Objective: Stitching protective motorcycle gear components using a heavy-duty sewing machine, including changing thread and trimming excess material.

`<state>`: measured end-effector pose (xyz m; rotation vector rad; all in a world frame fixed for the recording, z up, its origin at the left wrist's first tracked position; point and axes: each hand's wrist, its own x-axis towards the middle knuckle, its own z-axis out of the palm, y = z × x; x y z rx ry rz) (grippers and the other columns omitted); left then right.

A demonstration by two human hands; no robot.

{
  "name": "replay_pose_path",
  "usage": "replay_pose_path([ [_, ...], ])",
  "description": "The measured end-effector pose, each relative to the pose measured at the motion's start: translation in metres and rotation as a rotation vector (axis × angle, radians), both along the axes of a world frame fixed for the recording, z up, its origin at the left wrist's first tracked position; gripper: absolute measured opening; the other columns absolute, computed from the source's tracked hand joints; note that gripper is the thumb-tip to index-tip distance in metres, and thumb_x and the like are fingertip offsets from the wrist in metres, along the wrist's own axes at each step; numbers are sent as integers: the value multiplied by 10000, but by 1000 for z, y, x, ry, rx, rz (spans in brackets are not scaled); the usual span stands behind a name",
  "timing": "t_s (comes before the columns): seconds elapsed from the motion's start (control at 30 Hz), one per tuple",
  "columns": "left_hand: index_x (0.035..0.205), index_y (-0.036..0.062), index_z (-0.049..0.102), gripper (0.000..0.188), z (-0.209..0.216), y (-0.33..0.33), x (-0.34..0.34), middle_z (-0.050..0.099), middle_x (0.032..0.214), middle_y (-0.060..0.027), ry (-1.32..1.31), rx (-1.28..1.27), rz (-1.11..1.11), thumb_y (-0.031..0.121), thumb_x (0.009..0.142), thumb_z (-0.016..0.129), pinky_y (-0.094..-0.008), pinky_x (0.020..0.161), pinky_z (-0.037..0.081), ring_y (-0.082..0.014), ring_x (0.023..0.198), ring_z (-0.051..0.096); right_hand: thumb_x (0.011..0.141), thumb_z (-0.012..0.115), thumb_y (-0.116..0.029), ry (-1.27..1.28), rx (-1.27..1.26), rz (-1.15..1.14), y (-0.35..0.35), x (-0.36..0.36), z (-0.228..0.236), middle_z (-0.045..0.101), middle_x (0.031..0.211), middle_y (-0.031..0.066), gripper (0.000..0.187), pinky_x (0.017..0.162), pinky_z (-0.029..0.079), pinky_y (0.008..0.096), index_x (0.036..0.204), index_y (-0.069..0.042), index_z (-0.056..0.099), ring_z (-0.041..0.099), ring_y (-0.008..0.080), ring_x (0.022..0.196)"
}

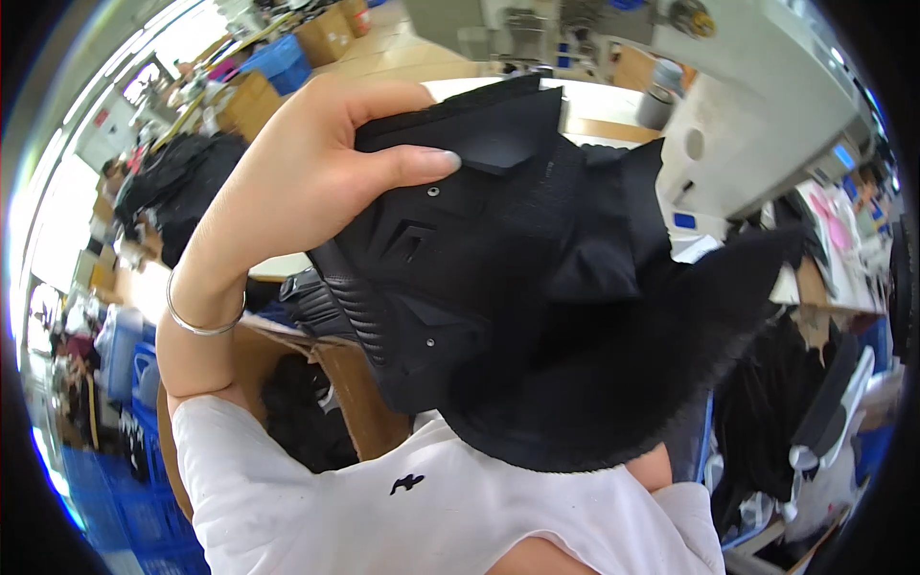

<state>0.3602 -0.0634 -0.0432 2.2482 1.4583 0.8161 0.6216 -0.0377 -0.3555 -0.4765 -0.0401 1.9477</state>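
Observation:
My left hand [335, 172] grips the upper edge of a black sewn piece [517, 287], its thumb on the front and its fingers curled behind. The piece has moulded panels, two small rivets, a ribbed part at its left and a wide fuzzy-edged flap that spreads to the lower right. It is held up in front of my chest; I cannot tell its exact kind. Behind this flap my right hand is hidden, with only a bit of the right arm showing beside the white sleeve.
A pale sewing machine [767, 115] stands on the table at the upper right, with a grey cylindrical container [659, 94] beside it. An open cardboard box [359, 402] holds black material at my left. Blue crates [115, 498] stand farther left. Dark material [776, 412] hangs at the right.

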Motion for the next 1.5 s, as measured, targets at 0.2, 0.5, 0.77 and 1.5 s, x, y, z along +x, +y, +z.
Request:
replay_pose_path([
  [0.2, 1028, 0, 687, 239, 74, -80, -47, 714, 908, -36, 227, -74, 362, 188, 882, 682, -260, 638, 503, -93, 777, 638, 949, 601, -188, -22, 233, 397, -20, -20, 13, 624, 1015, 61, 273, 762, 503, 337, 1188, -62, 562, 586, 193, 857],
  [0.5, 1111, -18, 666, 338, 117, -213, -221, 686, 915, -5, 320, -257, 924, 146, 823, 729, -231, 752, 500, -69, 807, 602, 999, 519, -196, -362, 232, 588, -4, -38, 1, 585, 958, 0, 326, 681, 497, 247, 1307, -90, 519, 552, 96, 770],
  [0.77, 1032, 161, 721, 339, -97, -256, -325, 693, 969, -35, 1011, -843, 676, 328, 739, 758, -427, 850, 457, -260, 962, 626, 986, 536, -188, -369, 150, 602, 6, -26, -19, 579, 928, -5, 264, 662, 501, 239, 1231, -91, 553, 541, 86, 740],
  [1.5, 1414, 120, 402, 584, -91, 5, -644, 365, 1500, -106, 576, 364, 1735, 479, 955, 443, -503, 1086, 334, -368, 1339, 381, 937, 606, -138, -798, -88, 652, -1, 82, -84, 631, 1002, 50, 255, 736, 500, 308, 1184, -86, 573, 591, 152, 856],
])
